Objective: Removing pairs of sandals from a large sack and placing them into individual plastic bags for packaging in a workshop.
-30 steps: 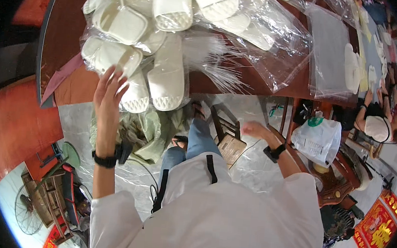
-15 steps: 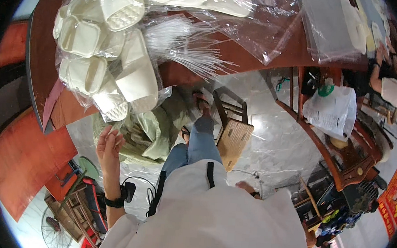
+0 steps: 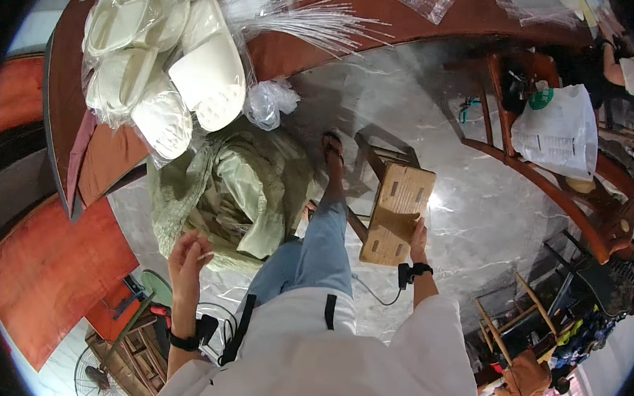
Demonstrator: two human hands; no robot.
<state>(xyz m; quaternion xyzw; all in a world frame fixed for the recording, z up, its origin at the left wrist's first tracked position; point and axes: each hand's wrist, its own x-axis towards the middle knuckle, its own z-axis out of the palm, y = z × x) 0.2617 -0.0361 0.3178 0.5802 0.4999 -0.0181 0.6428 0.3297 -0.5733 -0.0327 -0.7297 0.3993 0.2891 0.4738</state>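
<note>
Now the left hand (image 3: 187,256), which a second ago reached up to the bagged white slippers (image 3: 164,74) on the desk (image 3: 95,173), has dropped near the green sack (image 3: 243,192) on the floor, fingers pinched together on something small and pale I cannot identify. Further right, the right hand (image 3: 418,243) has come down onto the wooden stool (image 3: 398,213), its grip closed on the stool's near edge. By my judgement, work has shifted from desk to stool.
</note>
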